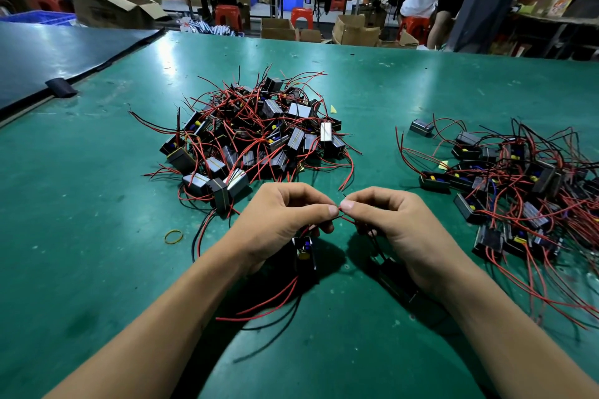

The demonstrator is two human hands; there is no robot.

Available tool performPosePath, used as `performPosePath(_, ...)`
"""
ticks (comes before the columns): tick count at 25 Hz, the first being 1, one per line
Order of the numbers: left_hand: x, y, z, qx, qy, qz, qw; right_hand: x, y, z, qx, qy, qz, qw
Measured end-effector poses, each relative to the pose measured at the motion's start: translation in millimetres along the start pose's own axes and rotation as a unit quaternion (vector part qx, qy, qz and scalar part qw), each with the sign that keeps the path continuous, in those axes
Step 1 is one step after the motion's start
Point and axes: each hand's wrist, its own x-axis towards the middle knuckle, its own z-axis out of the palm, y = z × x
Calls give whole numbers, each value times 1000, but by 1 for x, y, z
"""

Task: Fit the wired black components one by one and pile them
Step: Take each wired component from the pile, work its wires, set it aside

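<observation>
As left hand and right hand pinch a red wire, the black component — boxy — shows yellow innards.

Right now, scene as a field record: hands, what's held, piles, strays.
left hand: pinches red wire
right hand: pinches red wire, fingertips nearly meeting the left's
black component: below left hand, wires trailing
second component: under right hand, partly hidden
centre pile: wired black components, tangled
right pile: same parts, spread wider
rubber band: yellow, on green table, left of hands
</observation>
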Motion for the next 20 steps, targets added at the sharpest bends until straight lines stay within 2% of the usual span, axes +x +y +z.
performPosePath(6,2,-5,1,38,-1,0,999,-3,3,6,-123,65,-98,986)
performPosePath(10,4,-7,1,70,6,3,998,-4,1,9,-175,74,-133,973)
performPosePath(16,4,-8,2,71,37,-3,997,-3,1,4,-170,60,-65,981)
performPosePath(20,4,-8,2,44,63,-15,997,0,2,6,-68,57,-72,993)
